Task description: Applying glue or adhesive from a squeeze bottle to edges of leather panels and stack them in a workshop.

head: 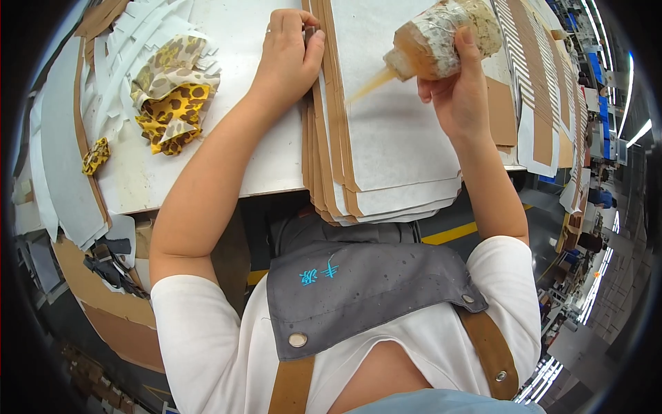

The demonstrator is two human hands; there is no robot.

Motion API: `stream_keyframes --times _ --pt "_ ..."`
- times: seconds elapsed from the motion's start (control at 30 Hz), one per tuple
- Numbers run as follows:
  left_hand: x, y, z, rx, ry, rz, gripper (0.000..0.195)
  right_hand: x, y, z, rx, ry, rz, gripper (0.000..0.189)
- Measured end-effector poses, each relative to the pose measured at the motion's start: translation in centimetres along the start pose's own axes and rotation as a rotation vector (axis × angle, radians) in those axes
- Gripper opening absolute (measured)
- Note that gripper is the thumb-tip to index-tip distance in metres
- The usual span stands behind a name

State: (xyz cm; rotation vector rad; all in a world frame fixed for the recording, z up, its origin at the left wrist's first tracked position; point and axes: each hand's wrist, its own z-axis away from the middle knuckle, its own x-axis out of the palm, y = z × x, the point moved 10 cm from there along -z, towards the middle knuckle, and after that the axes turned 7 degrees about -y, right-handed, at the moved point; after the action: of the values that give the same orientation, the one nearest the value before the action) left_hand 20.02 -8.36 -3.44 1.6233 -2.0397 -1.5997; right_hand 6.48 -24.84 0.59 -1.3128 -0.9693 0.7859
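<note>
My right hand (463, 95) grips a squeeze bottle (439, 46) with amber contents, probably glue, its body wrapped in worn, stained white material. The bottle tilts so that its long nozzle (375, 85) points down and left, its tip by the brown edge of the top white sheet (398, 139). That sheet lies on a staggered stack of white sheets with brown paperboard edges (339, 129), which overhangs the table's near edge. My left hand (292, 57) rests at the stack's left side, thumb and fingers curled at the brown edges; a small dark bit shows between them, too hidden to name.
On the white table (274, 165), crumpled leopard-print cloth (178, 103) and a smaller wad (96, 156) lie left, beside white strips (124, 57) and grey sheets (64, 155). Rows of striped brown-and-white pieces (543, 103) fan out at right, near a brown board (500, 111).
</note>
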Motion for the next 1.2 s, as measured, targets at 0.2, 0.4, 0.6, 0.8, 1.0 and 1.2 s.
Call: stream_keyframes --times 0.2,0.4,0.6,0.8,1.0,1.2 --pt "-0.1 0.2 0.0 -0.023 -0.006 0.012 0.021 2.0 -2.0 -0.5 -0.199 -0.080 0.347 0.058" --pt "-0.1 0.4 0.0 -0.042 -0.018 0.016 0.021 4.4 -0.4 1.1 0.137 -0.254 0.018 0.065" --pt "-0.1 0.6 0.0 -0.069 -0.023 0.033 0.020 0.9 -2.7 -7.3 0.041 -0.093 -0.327 0.067" --pt "-0.2 0.6 -0.1 -0.080 -0.029 0.057 0.020 -1.7 -5.3 -17.6 -0.229 0.080 0.095 0.054" --pt "-0.2 0.7 0.1 -0.109 -0.042 0.061 0.021 0.0 -5.8 -24.1 -0.324 0.043 0.266 0.055" --pt "-0.3 0.9 0.0 -0.101 -0.037 0.043 0.021 2.2 -5.9 -27.4 -0.399 -0.054 0.340 0.052"
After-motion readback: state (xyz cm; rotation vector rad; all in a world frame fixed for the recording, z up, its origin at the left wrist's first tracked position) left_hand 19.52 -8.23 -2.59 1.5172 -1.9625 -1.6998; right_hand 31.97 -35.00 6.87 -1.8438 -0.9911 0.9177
